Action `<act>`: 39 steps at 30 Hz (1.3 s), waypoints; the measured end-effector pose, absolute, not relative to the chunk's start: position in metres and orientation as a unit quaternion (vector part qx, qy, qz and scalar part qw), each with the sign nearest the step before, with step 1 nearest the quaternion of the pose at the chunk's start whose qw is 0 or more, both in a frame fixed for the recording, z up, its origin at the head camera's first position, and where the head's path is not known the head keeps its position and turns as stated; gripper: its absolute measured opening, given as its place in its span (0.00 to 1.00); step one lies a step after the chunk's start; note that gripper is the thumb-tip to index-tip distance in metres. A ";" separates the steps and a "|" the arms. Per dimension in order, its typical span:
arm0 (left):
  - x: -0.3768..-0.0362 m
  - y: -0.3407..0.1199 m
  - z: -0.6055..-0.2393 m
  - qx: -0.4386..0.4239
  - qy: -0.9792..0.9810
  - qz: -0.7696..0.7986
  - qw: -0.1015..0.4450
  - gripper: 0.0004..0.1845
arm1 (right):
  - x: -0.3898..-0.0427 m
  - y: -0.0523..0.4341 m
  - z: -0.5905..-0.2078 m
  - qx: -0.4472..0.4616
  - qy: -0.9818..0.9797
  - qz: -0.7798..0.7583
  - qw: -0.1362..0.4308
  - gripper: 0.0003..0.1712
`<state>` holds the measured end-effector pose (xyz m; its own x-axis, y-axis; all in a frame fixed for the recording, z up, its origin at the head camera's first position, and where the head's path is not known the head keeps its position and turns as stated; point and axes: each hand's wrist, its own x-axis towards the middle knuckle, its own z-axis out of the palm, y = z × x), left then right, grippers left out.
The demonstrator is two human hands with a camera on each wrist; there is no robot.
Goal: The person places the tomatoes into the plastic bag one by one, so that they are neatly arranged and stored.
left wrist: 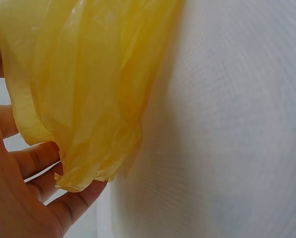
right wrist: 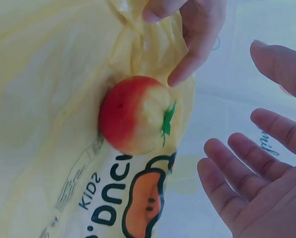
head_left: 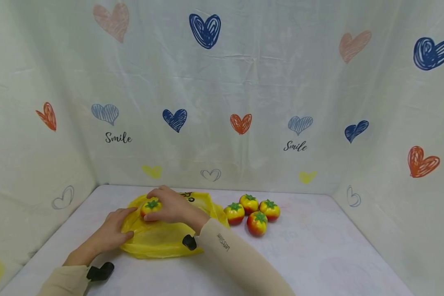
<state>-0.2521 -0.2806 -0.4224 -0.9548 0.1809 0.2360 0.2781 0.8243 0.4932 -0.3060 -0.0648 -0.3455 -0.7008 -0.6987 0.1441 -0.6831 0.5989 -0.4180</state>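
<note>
A yellow plastic bag [head_left: 155,242] lies crumpled on the table, with one round red-and-yellow toy tomato [right wrist: 130,116] on it, topped by green leaves. My left hand [head_left: 112,232] is at the bag's left end, thumb and fingers spread. In the left wrist view, the bag's crumpled edge [left wrist: 88,168] touches those fingers, and some fingertips are hidden behind it. Over the bag, my right hand [head_left: 172,205] reaches around the toy tomato. The right wrist view shows its fingers [right wrist: 242,168] spread, with a gap between them and the tomato.
Several matching toy tomatoes [head_left: 257,224] stand in a group to the right of the bag on the white table [head_left: 318,246]. A white curtain [head_left: 262,90] with printed hearts encloses the table at the back and sides.
</note>
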 end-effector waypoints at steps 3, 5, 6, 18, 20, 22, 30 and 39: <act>-0.252 -0.280 -0.423 -0.115 -0.952 -0.270 0.088 0.37 | -0.304 -0.058 -0.347 -0.386 0.899 -0.208 0.005 0.32; -0.252 -0.279 -0.423 -0.113 -0.953 -0.267 0.087 0.37 | -0.303 -0.053 -0.350 -0.385 0.901 -0.198 -0.001 0.32; -0.252 -0.279 -0.423 -0.113 -0.954 -0.265 0.087 0.37 | -0.304 -0.050 -0.351 -0.385 0.902 -0.194 -0.004 0.32; -0.252 -0.279 -0.421 -0.113 -0.955 -0.260 0.092 0.36 | -0.304 -0.018 -0.356 -0.381 0.902 -0.204 -0.020 0.33; -0.253 -0.280 -0.422 -0.115 -0.954 -0.261 0.091 0.36 | -0.304 -0.012 -0.356 -0.379 0.901 -0.211 -0.021 0.33; -0.254 -0.280 -0.423 -0.114 -0.954 -0.263 0.089 0.36 | -0.303 -0.006 -0.356 -0.377 0.900 -0.217 -0.021 0.33; -0.255 -0.277 -0.427 -0.104 -0.956 -0.262 0.080 0.37 | -0.302 0.017 -0.362 -0.371 0.902 -0.219 -0.037 0.32; -0.254 -0.276 -0.425 -0.093 -0.958 -0.260 0.073 0.38 | -0.296 0.042 -0.362 -0.364 0.908 -0.204 -0.048 0.31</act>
<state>-0.2539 -0.2762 -0.4250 -0.9721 0.1410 0.1876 0.2164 0.8477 0.4843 -0.2955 0.0415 -0.3622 -0.7306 -0.6412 0.2348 -0.6800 0.6518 -0.3357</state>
